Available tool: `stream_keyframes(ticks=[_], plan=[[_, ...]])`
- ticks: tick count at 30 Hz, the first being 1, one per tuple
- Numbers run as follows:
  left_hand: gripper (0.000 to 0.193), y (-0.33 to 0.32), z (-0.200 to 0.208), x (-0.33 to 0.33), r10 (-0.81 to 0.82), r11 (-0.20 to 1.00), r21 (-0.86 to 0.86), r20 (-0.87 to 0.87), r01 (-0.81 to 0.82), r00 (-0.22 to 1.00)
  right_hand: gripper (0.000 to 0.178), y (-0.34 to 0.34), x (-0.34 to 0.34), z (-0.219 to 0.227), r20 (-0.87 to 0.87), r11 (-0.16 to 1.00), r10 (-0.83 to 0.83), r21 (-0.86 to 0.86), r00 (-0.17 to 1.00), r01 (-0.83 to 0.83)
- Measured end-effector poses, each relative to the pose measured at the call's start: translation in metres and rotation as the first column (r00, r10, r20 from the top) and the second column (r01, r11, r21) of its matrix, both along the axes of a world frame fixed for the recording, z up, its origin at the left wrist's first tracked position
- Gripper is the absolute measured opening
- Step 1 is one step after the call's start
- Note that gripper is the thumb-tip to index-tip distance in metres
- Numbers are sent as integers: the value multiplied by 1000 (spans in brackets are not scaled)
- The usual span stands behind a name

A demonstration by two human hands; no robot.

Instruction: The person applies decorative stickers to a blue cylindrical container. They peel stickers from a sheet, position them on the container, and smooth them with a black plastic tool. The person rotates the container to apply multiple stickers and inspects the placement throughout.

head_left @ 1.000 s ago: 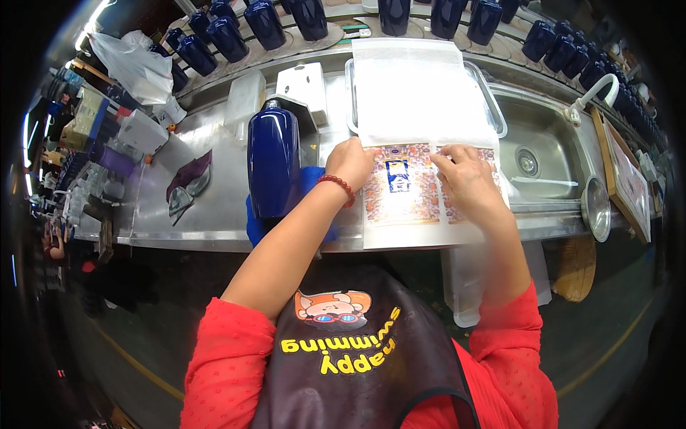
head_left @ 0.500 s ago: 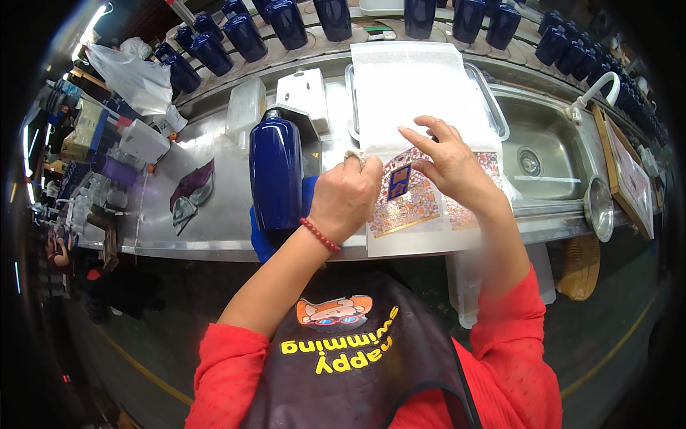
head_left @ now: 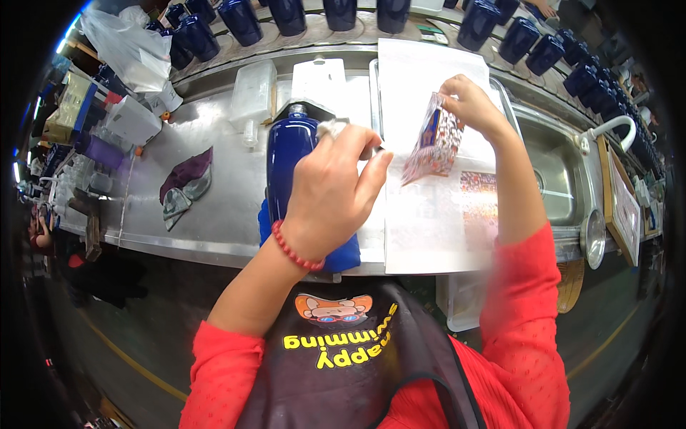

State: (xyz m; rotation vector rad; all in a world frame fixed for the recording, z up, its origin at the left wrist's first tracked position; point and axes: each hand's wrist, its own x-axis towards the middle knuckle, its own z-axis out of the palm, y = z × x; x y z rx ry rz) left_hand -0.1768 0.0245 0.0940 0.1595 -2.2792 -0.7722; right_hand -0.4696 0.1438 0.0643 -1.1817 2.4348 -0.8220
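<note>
My right hand (head_left: 471,107) pinches the top edge of a colourful patterned decal (head_left: 444,146), which hangs folded and tilted above white backing paper (head_left: 418,239). Another patterned decal piece (head_left: 479,200) lies on that paper, partly beside my right forearm. My left hand (head_left: 332,189), with red beads at the wrist, is closed on a whitish wad of cloth (head_left: 332,129) that pokes out above its fingers. It hovers in front of a glossy dark-blue bottle (head_left: 289,161), hiding its right side. The bottle lies on a blue cloth (head_left: 346,256), neck pointing away from me.
A steel sink (head_left: 557,179) with a white tap (head_left: 614,127) is at the right. Blue bottles (head_left: 341,14) line a conveyor at the back. A clear plastic box (head_left: 254,89), a white box (head_left: 318,79) and a purple-grey rag (head_left: 187,184) rest on the steel counter.
The right hand has taken hold of the decal and lifted it off the paper, moving away from me. The left hand has moved left, in front of the bottle. The view has shifted slightly.
</note>
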Motion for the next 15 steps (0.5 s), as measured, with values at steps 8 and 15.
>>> stream_keyframes(ticks=[8,15], plan=[[29,-49,-8,97,57,998,-28,90,-55,994,35,-74,-73,-91,-522,870,-212,285,826,403],[95,-71,-59,133,-106,992,89,257,86,960,29,-59,-81,-98,-623,920,-213,132,753,370]])
